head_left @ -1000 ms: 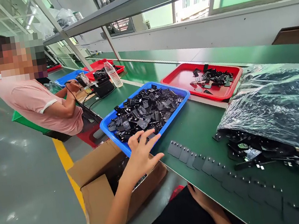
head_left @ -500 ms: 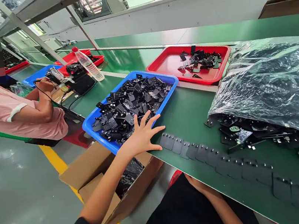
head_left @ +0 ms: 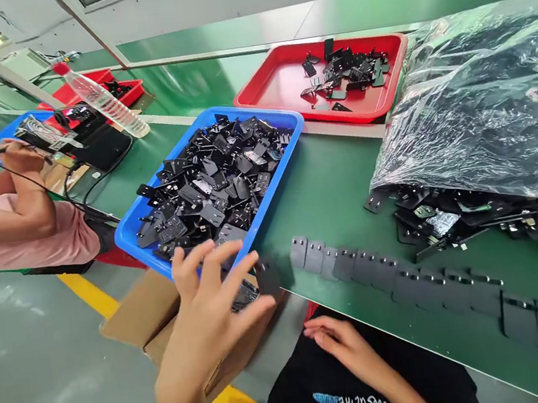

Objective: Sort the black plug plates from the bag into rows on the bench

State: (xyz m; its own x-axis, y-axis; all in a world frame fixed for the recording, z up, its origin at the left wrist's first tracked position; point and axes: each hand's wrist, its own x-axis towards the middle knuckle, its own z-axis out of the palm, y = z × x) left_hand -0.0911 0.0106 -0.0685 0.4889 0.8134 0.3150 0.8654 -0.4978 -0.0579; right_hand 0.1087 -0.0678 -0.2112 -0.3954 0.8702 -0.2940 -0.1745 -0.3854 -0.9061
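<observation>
My left hand [head_left: 212,297] is raised in front of the near corner of the blue tray [head_left: 275,190], fingers spread apart. A blurred dark plate [head_left: 266,274] shows right beside its fingertips and thumb, at the table's edge; the fingers are not closed round it. Many small black plates with metal tabs [head_left: 215,176] are heaped in the tray. On the green table, a row of overlapping black plates [head_left: 375,273] runs toward the lower right. My right hand [head_left: 334,336] rests low against the black shirt, below the table edge, its fingers extended and holding nothing visible.
A red tray [head_left: 262,88] with loose black parts stands behind. At right, a clear plastic bag [head_left: 487,108] spills black parts. A cardboard box [head_left: 138,308] sits below the table. A co-worker's arm [head_left: 22,211] is at left, near a water bottle [head_left: 105,104].
My left hand has lifted off the table and moved left toward me. A dark plate now shows beside its fingers. My right hand has come into view, and the camera has tilted down.
</observation>
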